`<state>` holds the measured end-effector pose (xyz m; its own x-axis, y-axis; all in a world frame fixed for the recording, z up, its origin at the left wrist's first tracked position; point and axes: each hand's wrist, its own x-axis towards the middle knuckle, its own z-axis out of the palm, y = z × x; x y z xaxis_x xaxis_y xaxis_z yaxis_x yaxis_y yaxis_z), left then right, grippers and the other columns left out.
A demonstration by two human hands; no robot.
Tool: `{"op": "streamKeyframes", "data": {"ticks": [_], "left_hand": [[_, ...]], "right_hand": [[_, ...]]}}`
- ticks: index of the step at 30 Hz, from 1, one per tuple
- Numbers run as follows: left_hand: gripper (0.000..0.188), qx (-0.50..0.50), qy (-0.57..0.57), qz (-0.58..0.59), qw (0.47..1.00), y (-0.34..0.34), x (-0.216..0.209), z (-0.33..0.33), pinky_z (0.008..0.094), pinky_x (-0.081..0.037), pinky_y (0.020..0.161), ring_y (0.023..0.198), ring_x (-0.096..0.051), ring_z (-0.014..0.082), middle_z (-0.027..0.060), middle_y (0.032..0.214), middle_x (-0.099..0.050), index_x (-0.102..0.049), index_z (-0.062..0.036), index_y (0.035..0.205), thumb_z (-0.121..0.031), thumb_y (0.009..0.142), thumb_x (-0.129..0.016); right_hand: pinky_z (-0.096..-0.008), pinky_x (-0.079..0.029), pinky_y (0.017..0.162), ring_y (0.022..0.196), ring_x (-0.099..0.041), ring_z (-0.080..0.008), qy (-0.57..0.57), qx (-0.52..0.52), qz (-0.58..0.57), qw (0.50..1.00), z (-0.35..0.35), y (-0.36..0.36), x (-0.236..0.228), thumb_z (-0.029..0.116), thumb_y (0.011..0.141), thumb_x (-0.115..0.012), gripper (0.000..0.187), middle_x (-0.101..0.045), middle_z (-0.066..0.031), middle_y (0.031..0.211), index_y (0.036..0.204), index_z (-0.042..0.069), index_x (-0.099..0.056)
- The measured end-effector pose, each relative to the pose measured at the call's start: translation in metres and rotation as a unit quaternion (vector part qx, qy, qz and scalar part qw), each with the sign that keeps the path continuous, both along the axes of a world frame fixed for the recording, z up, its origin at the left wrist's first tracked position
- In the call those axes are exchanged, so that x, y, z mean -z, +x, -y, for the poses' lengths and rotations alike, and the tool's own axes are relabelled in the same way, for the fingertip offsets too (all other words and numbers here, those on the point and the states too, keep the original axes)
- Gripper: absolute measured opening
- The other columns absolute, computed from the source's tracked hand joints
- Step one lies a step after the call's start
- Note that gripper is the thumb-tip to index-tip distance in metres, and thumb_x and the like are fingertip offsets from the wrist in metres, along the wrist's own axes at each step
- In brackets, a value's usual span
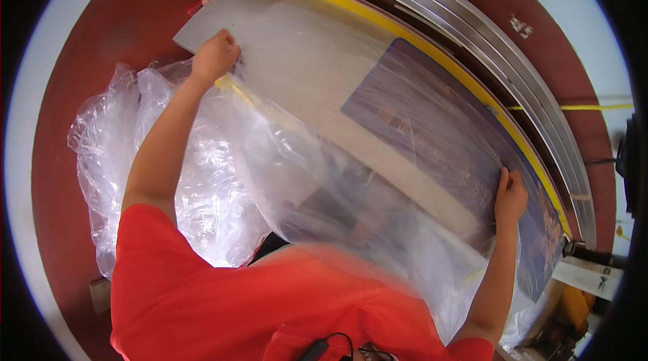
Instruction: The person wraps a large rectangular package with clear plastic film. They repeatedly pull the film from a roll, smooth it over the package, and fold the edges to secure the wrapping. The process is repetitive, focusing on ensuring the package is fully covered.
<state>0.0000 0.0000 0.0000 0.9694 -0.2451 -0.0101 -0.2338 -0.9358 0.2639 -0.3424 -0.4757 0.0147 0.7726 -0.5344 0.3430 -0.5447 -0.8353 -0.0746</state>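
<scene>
- Head view, the only one: clear film (324, 165) is stretched slantwise across a long grey panel (283, 37), running from roughly 10 o'clock to 4 o'clock.
- Left hand (217, 57) is found near 10 to 11 o'clock, by the panel's end. Its grip looks pinched on the film, tho the fingertips are partly hidden.
- Right hand (511, 196) is seen just past 3 o'clock, grip closed on the film, creases being pulled toward it. A blue printed rectangle (418, 118) is covered by the film at about 2 o'clock.
- A yellow strip (368, 7) is set along the far edge, 11 round to 4, with metal rails (486, 37) beyond. Crumpled plastic (209, 185) is piled at 9.
- Step in hand, as judged: the sheet is being held taut and lined up over the panel.
- Next move, imo: even tension should be kept at both ends and the creases smoothed.
</scene>
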Motion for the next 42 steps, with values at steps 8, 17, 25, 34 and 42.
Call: {"op": "streamKeyframes", "data": {"ticks": [8, 17, 25, 34, 42], "left_hand": [[0.029, 0.167, -0.035, 0.215, 0.962, 0.033, 0.016, 0.068, 0.0367, -0.037, 0.081, 0.096, -0.047, 0.0258, 0.0089, 0.103, -0.051, -0.053, -0.0094, 0.097, -0.029, 0.078, -0.046], [0.032, 0.029, 0.057, 0.110, 0.992, 0.122, 0.023, 0.062, 0.0357, -0.045, 0.067, 0.070, -0.057, 0.0273, 0.0116, 0.075, -0.059, -0.060, -0.0045, 0.082, -0.034, 0.072, -0.053], [0.026, -0.079, -0.332, -0.225, 0.913, 0.130, 0.008, 0.061, 0.0359, -0.047, 0.060, 0.066, -0.058, 0.0253, 0.0135, 0.077, -0.059, -0.059, -0.0033, 0.080, -0.026, 0.074, -0.048], [0.027, -0.067, 0.153, 0.194, 0.967, 0.134, 0.045, 0.023, 0.0397, -0.043, 0.074, 0.088, -0.053, 0.0309, 0.0176, 0.095, -0.054, -0.050, -0.0048, 0.096, -0.023, 0.080, -0.037], [0.033, -0.002, 0.081, 0.225, 0.971, 0.182, 0.077, -0.006, 0.0430, -0.040, 0.071, 0.088, -0.050, 0.0357, 0.0166, 0.095, -0.053, -0.049, -0.0088, 0.095, -0.035, 0.083, -0.033]], "right_hand": [[-0.0363, -0.036, 0.043, 0.047, -0.049, -0.0282, -0.031, -0.021, 0.073, 0.997, -0.012, 0.026, 0.002, 0.027, 0.079, -0.050, 0.025, -0.048, -0.0100, 0.051, 0.065, 0.007, -0.044], [-0.0338, -0.033, 0.040, 0.042, -0.045, -0.0256, 0.020, -0.014, 0.083, 0.996, -0.014, 0.031, 0.003, 0.024, 0.079, -0.052, 0.025, -0.046, -0.0099, 0.048, 0.063, 0.006, -0.045], [-0.0333, -0.034, 0.042, 0.044, -0.047, -0.0255, 0.009, -0.010, 0.080, 0.997, -0.015, 0.026, 0.002, 0.025, 0.078, -0.053, 0.024, -0.047, -0.0100, 0.050, 0.065, 0.006, -0.046], [-0.0216, -0.038, 0.042, 0.045, -0.046, -0.0071, 0.597, -0.027, -0.231, 0.768, -0.025, -0.064, -0.055, 0.009, 0.072, -0.054, 0.008, -0.052, -0.0022, 0.058, 0.076, 0.002, -0.056], [-0.0266, -0.042, 0.069, 0.077, -0.052, -0.0146, 0.157, 0.336, -0.078, 0.925, 0.152, -0.385, -0.184, 0.022, 0.078, -0.050, 0.024, -0.055, -0.0017, 0.082, 0.091, 0.001, -0.054]]}}
